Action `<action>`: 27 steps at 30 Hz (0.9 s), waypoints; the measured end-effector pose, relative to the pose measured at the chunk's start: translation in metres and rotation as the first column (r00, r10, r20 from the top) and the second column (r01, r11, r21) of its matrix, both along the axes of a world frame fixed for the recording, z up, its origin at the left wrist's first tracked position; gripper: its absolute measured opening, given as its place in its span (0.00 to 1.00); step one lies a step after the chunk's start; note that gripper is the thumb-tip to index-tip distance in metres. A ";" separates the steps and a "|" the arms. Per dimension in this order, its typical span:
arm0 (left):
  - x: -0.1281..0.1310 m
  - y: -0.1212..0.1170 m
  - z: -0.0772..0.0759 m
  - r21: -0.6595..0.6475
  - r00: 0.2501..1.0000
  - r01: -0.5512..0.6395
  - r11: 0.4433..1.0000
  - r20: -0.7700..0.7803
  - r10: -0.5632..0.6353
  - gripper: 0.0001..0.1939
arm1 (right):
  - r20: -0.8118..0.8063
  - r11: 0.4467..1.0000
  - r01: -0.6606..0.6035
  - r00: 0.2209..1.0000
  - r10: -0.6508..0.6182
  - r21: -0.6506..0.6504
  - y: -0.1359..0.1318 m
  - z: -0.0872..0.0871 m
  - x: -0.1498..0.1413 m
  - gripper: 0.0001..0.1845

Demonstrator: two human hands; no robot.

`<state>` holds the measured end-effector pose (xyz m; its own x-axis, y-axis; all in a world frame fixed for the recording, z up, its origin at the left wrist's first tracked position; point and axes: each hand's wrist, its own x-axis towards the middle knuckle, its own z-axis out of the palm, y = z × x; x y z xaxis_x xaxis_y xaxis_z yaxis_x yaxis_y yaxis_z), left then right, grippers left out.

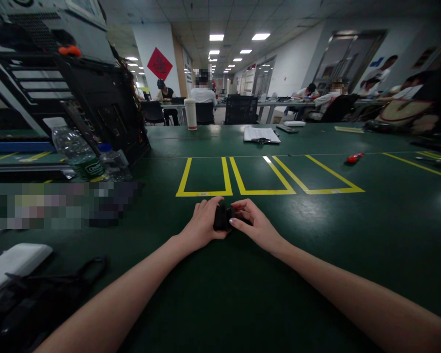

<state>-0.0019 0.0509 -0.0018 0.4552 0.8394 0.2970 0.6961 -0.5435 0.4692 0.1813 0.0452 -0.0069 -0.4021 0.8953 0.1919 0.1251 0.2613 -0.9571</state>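
Black block [220, 218], clasped in my left hand [205, 221], seems mid-handling, next needing steady support; whether my right hand [255, 223] pinches it, I can't tell.

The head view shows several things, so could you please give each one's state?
Black object, held in the left hand
Right hand, fingers curved at the black object
Blue-capped bottle, standing, cap on
Larger bottle, standing
Tumbler, upright
Clipboard, lying flat, holding paper
Red object, lying down
Ceiling lights, on
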 end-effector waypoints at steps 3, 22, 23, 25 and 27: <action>-0.001 0.001 -0.003 0.033 1.000 0.007 0.999 0.001 -0.007 0.37 | -0.070 0.996 -0.082 0.994 0.079 -0.041 0.002 0.000 -0.001 0.13; -0.001 -0.007 0.009 -0.032 1.000 0.016 0.999 -0.018 -0.016 0.36 | -0.007 0.993 -0.102 0.995 0.102 -0.064 0.005 0.002 -0.002 0.09; -0.001 -0.007 0.009 -0.031 1.000 0.016 0.999 -0.021 -0.016 0.36 | -0.007 0.993 -0.094 0.996 0.094 -0.071 0.006 0.001 -0.002 0.10; -0.001 -0.007 0.009 -0.030 1.000 0.015 0.999 -0.022 -0.016 0.36 | 0.010 0.996 -0.052 0.999 0.053 -0.079 0.007 -0.001 -0.003 0.12; -0.001 -0.007 0.008 -0.034 1.000 0.017 0.999 -0.016 -0.018 0.36 | 0.037 0.997 -0.026 0.999 0.029 -0.078 0.005 0.000 -0.004 0.13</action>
